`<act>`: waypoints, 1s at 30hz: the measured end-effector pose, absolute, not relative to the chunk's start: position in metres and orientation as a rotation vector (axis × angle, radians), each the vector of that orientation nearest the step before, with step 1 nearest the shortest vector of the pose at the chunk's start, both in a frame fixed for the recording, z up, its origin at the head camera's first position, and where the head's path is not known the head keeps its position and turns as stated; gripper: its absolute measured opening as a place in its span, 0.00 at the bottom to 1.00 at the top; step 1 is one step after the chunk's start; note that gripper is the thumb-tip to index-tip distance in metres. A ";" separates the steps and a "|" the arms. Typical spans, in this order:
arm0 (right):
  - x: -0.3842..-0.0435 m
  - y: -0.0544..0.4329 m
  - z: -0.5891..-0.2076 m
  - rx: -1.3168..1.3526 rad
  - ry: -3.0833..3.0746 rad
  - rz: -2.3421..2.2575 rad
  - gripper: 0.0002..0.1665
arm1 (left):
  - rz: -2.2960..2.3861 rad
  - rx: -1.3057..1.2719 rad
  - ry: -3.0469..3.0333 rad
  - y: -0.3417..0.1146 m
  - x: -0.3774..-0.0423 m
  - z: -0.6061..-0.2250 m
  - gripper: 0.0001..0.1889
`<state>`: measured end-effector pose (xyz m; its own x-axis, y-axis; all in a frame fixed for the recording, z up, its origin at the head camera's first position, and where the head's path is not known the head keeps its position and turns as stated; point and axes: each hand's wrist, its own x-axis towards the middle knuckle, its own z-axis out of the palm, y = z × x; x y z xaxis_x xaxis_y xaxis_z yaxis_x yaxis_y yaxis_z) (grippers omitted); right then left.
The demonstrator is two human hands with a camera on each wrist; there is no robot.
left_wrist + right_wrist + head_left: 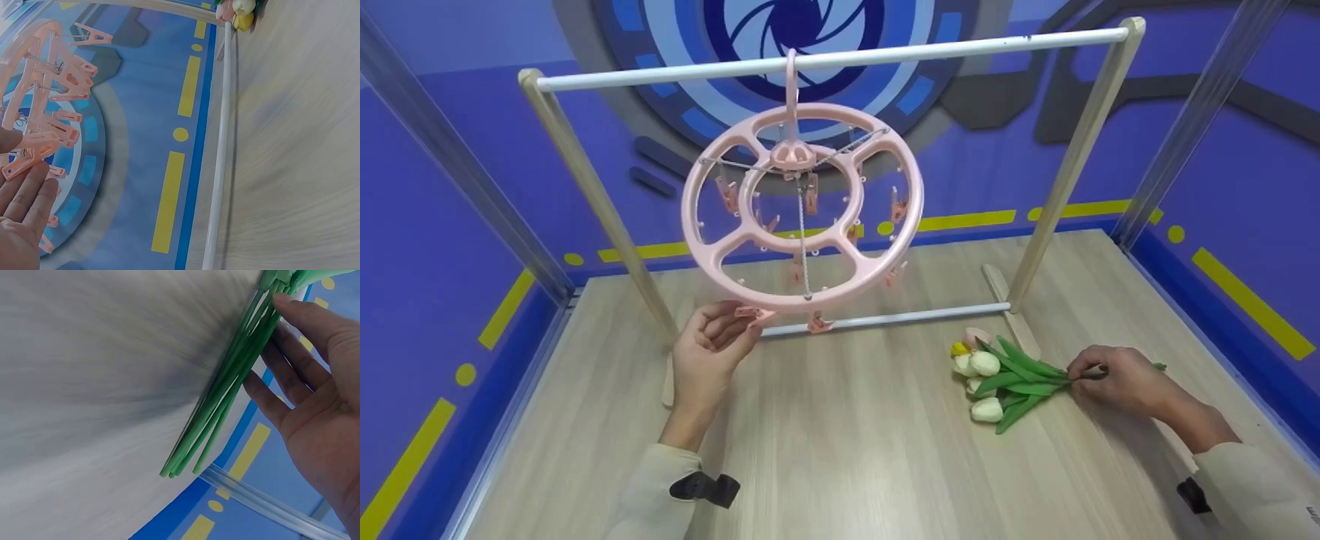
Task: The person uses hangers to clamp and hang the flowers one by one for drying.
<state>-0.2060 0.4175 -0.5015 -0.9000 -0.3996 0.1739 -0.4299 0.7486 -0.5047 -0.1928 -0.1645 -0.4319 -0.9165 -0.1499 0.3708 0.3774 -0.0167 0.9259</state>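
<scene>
A round pink clip hanger point(911, 184) hangs by its hook from a white rod point(960, 51). At its near left rim my left hand point(706, 352) pinches one pink clothes peg point(754, 313) between thumb and fingers; the left wrist view shows the thumb on top of this peg point(34, 152). Off to the right, a bunch of artificial tulips point(984, 364) with white, pink and yellow heads lies low over the table. My right hand point(1125, 379) holds its stems, thumb against fingers. Several green stem ends point(197, 439) stick out past the fingers in the right wrist view.
Wooden legs point(1072, 165) carry the rod on both sides, and a lower white bar point(915, 316) joins them near the table point(840, 450). More pink pegs point(898, 206) dangle around the hanger. Patterned blue-purple panels point(1222, 225) enclose the back and sides.
</scene>
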 end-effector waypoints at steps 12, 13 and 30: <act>-0.202 0.411 -0.484 0.677 -2.756 0.907 0.17 | -1.796 -0.248 -1.948 -0.167 -0.191 -0.434 0.22; -0.202 0.410 -0.483 0.695 -2.730 0.910 0.18 | -1.790 -0.250 -1.949 -0.167 -0.191 -0.433 0.22; -0.202 0.378 -0.451 0.750 -2.483 0.854 0.22 | -1.840 -0.193 -1.989 -0.162 -0.187 -0.429 0.21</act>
